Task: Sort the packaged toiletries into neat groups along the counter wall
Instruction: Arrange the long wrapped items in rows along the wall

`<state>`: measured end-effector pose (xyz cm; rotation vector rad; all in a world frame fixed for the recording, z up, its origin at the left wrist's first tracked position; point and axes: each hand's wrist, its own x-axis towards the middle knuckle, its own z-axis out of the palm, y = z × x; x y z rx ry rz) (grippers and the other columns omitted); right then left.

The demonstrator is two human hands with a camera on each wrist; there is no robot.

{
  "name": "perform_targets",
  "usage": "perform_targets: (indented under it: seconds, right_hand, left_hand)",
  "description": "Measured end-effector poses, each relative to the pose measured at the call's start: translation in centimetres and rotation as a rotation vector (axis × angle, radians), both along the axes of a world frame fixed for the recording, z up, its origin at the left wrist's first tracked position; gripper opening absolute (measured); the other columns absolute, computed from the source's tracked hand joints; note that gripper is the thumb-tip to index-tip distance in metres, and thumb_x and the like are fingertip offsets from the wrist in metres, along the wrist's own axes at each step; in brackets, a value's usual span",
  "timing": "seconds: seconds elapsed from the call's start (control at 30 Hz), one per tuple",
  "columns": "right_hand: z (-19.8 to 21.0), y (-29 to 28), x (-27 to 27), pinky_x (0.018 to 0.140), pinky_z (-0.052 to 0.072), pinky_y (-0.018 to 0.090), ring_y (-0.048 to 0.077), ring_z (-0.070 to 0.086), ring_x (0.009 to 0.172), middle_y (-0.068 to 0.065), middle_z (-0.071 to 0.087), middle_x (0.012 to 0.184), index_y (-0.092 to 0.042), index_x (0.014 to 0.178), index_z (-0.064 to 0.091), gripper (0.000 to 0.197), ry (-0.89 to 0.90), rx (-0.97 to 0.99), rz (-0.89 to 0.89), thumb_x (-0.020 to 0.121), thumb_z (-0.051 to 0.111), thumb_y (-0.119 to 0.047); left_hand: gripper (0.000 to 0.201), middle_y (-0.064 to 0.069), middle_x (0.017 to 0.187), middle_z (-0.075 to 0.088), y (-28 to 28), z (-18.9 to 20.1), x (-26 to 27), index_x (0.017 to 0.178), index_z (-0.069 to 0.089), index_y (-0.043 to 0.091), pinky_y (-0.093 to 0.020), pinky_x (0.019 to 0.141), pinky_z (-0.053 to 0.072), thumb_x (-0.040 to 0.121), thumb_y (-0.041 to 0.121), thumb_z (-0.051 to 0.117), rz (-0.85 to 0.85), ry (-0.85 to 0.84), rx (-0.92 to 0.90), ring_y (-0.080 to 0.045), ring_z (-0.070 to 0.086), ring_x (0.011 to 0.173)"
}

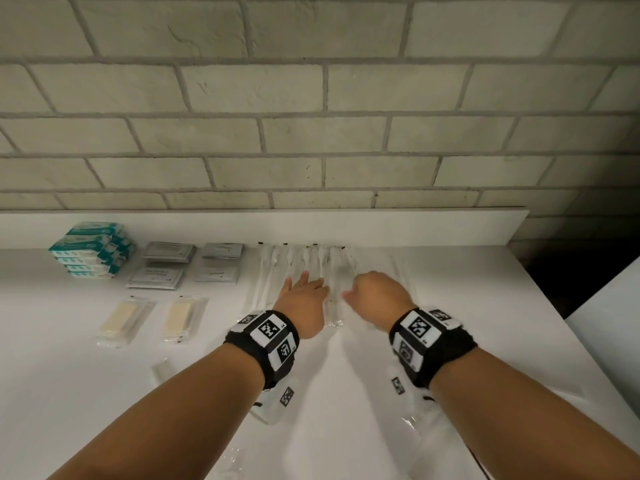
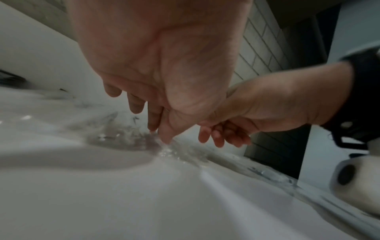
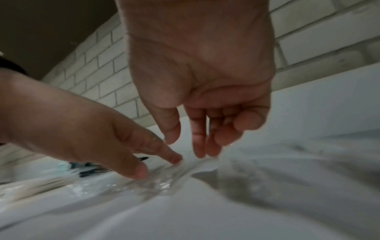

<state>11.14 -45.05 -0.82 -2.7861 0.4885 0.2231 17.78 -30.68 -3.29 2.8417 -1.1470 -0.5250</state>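
A row of clear-wrapped packets lies side by side against the white backsplash at the middle of the counter. My left hand rests on them with straight fingers; in the left wrist view its fingertips touch the crinkled clear wrap. My right hand hovers just to the right. Seen from the right wrist, its fingers hang relaxed and apart above the wrap, holding nothing. Further left stand a stack of teal packs, silver sachets in two groups, and two beige bars in clear wrap.
Loose clear packets lie nearer me, under and beside my forearms. The counter ends at a right edge with a dark gap beyond it. The brick wall rises behind the white backsplash.
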Motion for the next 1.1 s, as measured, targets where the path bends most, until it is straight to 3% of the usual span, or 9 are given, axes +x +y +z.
perform_targets:
  seconds: [0.07, 0.17, 0.27, 0.37, 0.4, 0.47, 0.63, 0.77, 1.1]
  right_hand:
    - [-0.5, 1.7, 0.8, 0.061, 0.043, 0.026, 0.019, 0.059, 0.075, 0.000, 0.059, 0.078, -0.012, 0.088, 0.062, 0.035, 0.130, 0.078, -0.042, 0.093, 0.051, -0.044]
    - [-1.5, 2.5, 2.5, 0.072, 0.046, 0.028, 0.023, 0.064, 0.096, 0.005, 0.065, 0.095, -0.009, 0.089, 0.062, 0.019, 0.285, 0.081, -0.158, 0.091, 0.058, -0.028]
    - [-1.5, 2.5, 3.2, 0.079, 0.047, 0.030, 0.024, 0.063, 0.105, 0.005, 0.054, 0.079, -0.009, 0.071, 0.048, 0.023, 0.308, 0.151, -0.238, 0.092, 0.053, -0.016]
    - [-1.0, 2.6, 2.9, 0.077, 0.047, 0.030, 0.028, 0.062, 0.107, 0.008, 0.061, 0.098, -0.005, 0.097, 0.056, 0.010, 0.143, 0.169, -0.303, 0.090, 0.051, -0.011]
    - [-1.0, 2.7, 2.6, 0.076, 0.046, 0.031, 0.029, 0.061, 0.107, 0.010, 0.059, 0.111, -0.006, 0.112, 0.054, 0.023, 0.081, 0.142, -0.310, 0.090, 0.051, -0.010]
    - [-1.2, 3.2, 2.0, 0.076, 0.045, 0.032, 0.030, 0.059, 0.107, 0.013, 0.051, 0.123, -0.009, 0.126, 0.047, 0.035, 0.062, 0.103, -0.240, 0.091, 0.050, -0.015]
    - [-1.3, 3.5, 1.2, 0.075, 0.048, 0.032, 0.029, 0.058, 0.091, 0.012, 0.050, 0.115, -0.009, 0.111, 0.057, 0.025, -0.014, 0.098, -0.048, 0.094, 0.047, -0.024]
    - [-1.4, 3.1, 0.7, 0.087, 0.050, 0.039, 0.030, 0.058, 0.103, 0.011, 0.049, 0.119, -0.011, 0.119, 0.060, 0.030, 0.020, 0.040, 0.039, 0.095, 0.046, -0.022]
    - [-1.8, 3.6, 0.6, 0.080, 0.050, 0.034, 0.025, 0.056, 0.089, 0.012, 0.043, 0.122, -0.013, 0.128, 0.052, 0.036, 0.113, 0.080, 0.052, 0.093, 0.046, -0.014]
  left_hand:
    - [0.063, 0.002, 0.162, 0.008, 0.1, 0.0, 0.1, 0.152, 0.021, 0.018, -0.047, 0.119, -0.003, 0.093, 0.006, 0.039, -0.006, 0.015, 0.038, -0.024, -0.005, 0.149]
    - [0.066, 0.005, 0.162, 0.005, 0.3, -0.2, 0.3, 0.153, 0.018, 0.019, -0.048, 0.118, -0.005, 0.092, 0.003, 0.038, 0.006, 0.025, 0.047, -0.024, -0.006, 0.149]
    - [0.069, 0.006, 0.162, 0.006, 0.5, -0.4, 0.4, 0.154, 0.016, 0.021, -0.049, 0.118, -0.006, 0.091, 0.001, 0.037, 0.013, 0.030, 0.041, -0.025, -0.007, 0.149]
    - [0.068, 0.006, 0.162, 0.006, 0.4, -0.1, 0.3, 0.153, 0.018, 0.021, -0.051, 0.118, -0.006, 0.091, 0.001, 0.036, 0.009, 0.038, 0.040, -0.027, -0.007, 0.149]
    - [0.066, 0.006, 0.162, 0.006, 0.4, -0.1, 0.4, 0.153, 0.018, 0.020, -0.051, 0.118, -0.006, 0.092, 0.001, 0.036, 0.010, 0.040, 0.035, -0.027, -0.007, 0.149]
    - [0.064, 0.006, 0.162, 0.007, 0.4, -0.2, 0.5, 0.153, 0.019, 0.021, -0.052, 0.118, -0.005, 0.094, 0.005, 0.036, 0.014, 0.044, 0.025, -0.027, -0.006, 0.148]
    - [0.067, 0.005, 0.162, 0.007, 0.5, -0.5, 0.6, 0.154, 0.015, 0.019, -0.051, 0.118, -0.005, 0.092, 0.005, 0.037, 0.018, 0.050, 0.015, -0.028, -0.006, 0.148]
    - [0.070, 0.005, 0.162, 0.006, 0.3, -0.4, 0.4, 0.154, 0.011, 0.019, -0.050, 0.118, -0.005, 0.091, 0.002, 0.037, 0.024, 0.052, 0.000, -0.028, -0.007, 0.148]
    - [0.062, 0.002, 0.162, 0.006, 0.3, -0.3, 0.2, 0.154, 0.016, 0.019, -0.051, 0.117, -0.006, 0.097, 0.014, 0.040, 0.032, 0.082, -0.027, -0.030, -0.008, 0.148]
